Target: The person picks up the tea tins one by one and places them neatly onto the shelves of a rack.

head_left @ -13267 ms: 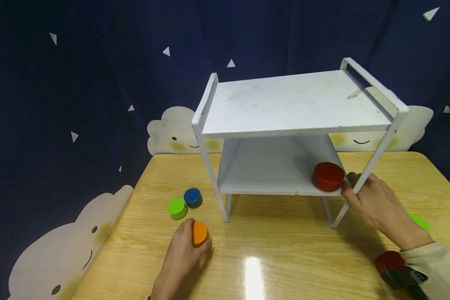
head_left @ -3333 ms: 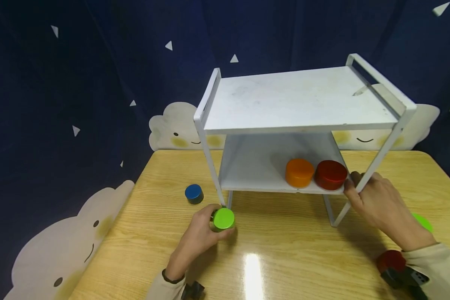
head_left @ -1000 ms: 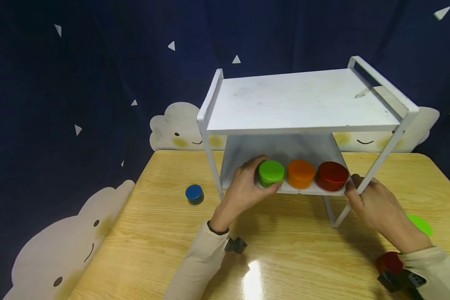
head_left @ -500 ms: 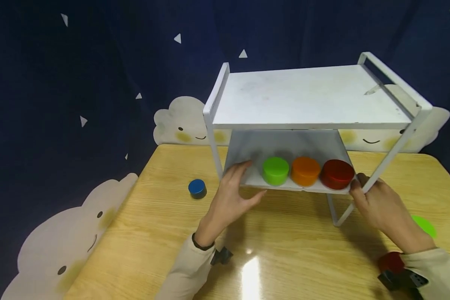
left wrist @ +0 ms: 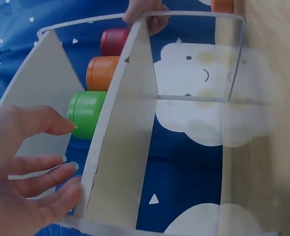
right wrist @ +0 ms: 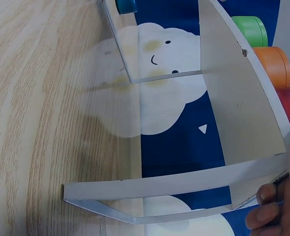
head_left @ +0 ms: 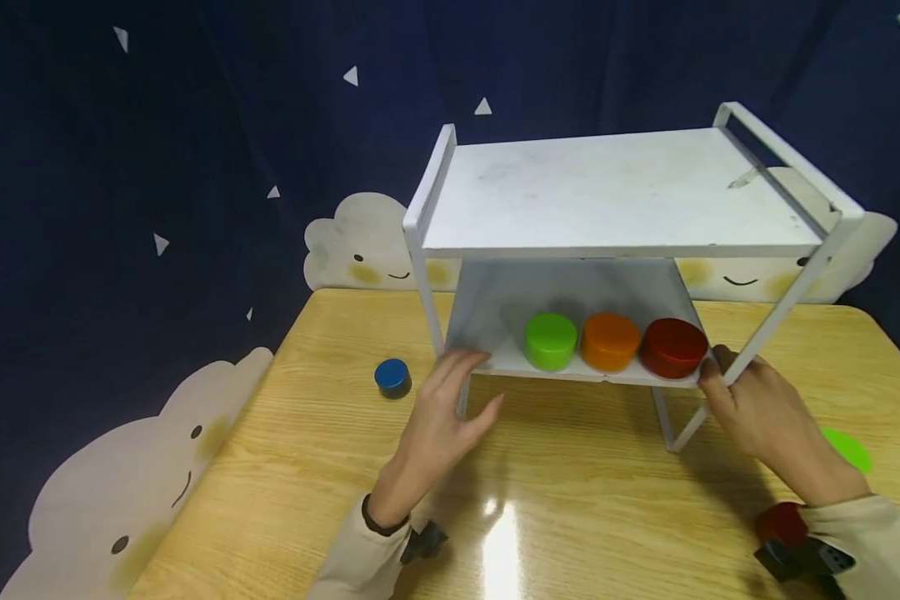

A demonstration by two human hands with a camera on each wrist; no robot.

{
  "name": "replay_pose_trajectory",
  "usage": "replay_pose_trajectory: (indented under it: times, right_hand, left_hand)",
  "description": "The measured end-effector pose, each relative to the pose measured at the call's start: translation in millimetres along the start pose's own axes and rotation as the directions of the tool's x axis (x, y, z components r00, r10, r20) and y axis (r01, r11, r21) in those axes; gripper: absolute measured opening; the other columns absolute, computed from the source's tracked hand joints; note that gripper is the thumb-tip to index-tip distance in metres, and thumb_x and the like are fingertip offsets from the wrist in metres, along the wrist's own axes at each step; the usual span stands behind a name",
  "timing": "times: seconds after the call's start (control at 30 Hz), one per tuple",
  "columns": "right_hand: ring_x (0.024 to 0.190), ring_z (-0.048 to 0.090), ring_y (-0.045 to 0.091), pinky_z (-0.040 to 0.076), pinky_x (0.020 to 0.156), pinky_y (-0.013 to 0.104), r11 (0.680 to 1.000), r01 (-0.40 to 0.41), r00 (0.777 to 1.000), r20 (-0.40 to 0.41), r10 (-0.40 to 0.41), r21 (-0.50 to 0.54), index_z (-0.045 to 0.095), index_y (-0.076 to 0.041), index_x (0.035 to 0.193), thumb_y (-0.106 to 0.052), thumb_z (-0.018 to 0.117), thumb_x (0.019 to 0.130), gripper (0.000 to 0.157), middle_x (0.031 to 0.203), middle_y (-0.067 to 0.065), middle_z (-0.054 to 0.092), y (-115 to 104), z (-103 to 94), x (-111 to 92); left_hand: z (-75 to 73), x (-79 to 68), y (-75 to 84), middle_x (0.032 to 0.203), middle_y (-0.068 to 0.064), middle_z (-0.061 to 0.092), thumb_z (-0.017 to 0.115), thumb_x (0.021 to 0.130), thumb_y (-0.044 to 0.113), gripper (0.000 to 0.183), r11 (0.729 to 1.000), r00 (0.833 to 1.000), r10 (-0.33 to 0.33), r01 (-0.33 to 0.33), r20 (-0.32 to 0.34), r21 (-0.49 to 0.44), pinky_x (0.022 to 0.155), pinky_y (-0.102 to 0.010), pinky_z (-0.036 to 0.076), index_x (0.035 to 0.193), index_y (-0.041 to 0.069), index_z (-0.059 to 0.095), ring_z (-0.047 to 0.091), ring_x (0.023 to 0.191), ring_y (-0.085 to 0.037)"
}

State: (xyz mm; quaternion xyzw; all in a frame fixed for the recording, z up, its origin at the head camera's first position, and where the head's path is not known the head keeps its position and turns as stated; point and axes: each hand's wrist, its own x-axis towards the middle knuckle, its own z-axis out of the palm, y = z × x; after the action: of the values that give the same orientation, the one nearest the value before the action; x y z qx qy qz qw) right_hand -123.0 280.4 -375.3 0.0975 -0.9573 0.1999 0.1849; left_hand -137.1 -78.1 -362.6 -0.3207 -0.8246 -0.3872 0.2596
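Note:
On the lower board of a small white two-tier shelf (head_left: 615, 192), a green cylinder (head_left: 551, 342), an orange cylinder (head_left: 610, 342) and a red cylinder (head_left: 673, 347) stand in a row near the front edge. My left hand (head_left: 437, 417) is beside the shelf's left front leg, fingers spread and holding nothing; the left wrist view shows its fingers (left wrist: 46, 120) close to the green cylinder. My right hand (head_left: 765, 408) grips the shelf's right side at the lower board, by the front leg. Some of its fingers (right wrist: 265, 214) are hidden behind the frame.
A blue cylinder (head_left: 393, 378) stands on the wooden table (head_left: 300, 467) left of the shelf. Near my right forearm are a bright green round piece (head_left: 847, 450) and a dark red one (head_left: 782, 523), both partly covered. A dark blue curtain (head_left: 217, 125) hangs behind.
The orange cylinder, then the green one, went from the table onto the lower board beside the red. My left hand has let go of the green cylinder and drawn back left. My right hand stays put.

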Motion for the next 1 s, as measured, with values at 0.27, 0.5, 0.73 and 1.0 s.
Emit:
replay_pose_trajectory:
  times: [0.27, 0.5, 0.73, 1.0]
  right_hand:
    - [0.062, 0.043, 0.023, 0.032, 0.049, 0.032, 1.000, -0.005, 1.000, 0.005, 0.005, 0.000, 0.048, -0.005, 0.080, -0.023, 0.029, 0.102, 0.034, 0.065, 0.004, 0.040, 0, -0.7, 0]
    - [0.060, 0.042, 0.022, 0.032, 0.048, 0.032, 1.000, 0.005, 1.000, -0.003, -0.005, 0.002, 0.048, -0.006, 0.079, -0.022, 0.029, 0.101, 0.034, 0.064, 0.003, 0.041, -1, 0.0, -1]
    - [0.059, 0.042, 0.021, 0.032, 0.048, 0.032, 1.000, 0.007, 1.000, -0.007, -0.007, 0.010, 0.048, -0.007, 0.078, -0.021, 0.029, 0.101, 0.033, 0.064, 0.003, 0.042, -1, 0.0, -1]
    - [0.059, 0.042, 0.022, 0.032, 0.048, 0.032, 1.000, 0.005, 1.000, -0.008, -0.005, 0.013, 0.048, -0.006, 0.080, -0.022, 0.030, 0.101, 0.032, 0.063, 0.002, 0.041, 0, 0.3, -2]
  left_hand:
    - [-9.7, -20.4, -21.2, 0.100, -0.012, 0.068, 0.072, 0.080, -0.001, 0.021, 0.999, 0.997, -0.002, 0.000, -0.071, -0.035, 0.076, -0.034, 0.053, 0.101, -0.002, 0.068, 0.065, 0.090, -0.024]
    - [-18.9, -36.1, -52.8, 0.095, -0.011, 0.068, 0.073, 0.079, -0.003, 0.017, 0.989, 0.989, -0.129, 0.134, -0.066, 0.065, 0.074, -0.037, 0.054, 0.096, -0.001, 0.069, 0.064, 0.086, -0.025]
    - [-21.9, -44.8, -67.8, 0.095, -0.014, 0.066, 0.071, 0.079, -0.005, 0.018, 0.974, 0.984, -0.159, 0.169, -0.075, 0.151, 0.071, -0.041, 0.054, 0.097, -0.003, 0.068, 0.065, 0.084, -0.030]
    - [-22.1, -45.9, -85.5, 0.108, -0.021, 0.063, 0.072, 0.080, -0.001, 0.029, 0.945, 0.963, -0.268, 0.270, -0.039, 0.183, 0.078, -0.045, 0.053, 0.107, -0.007, 0.064, 0.061, 0.098, -0.038]
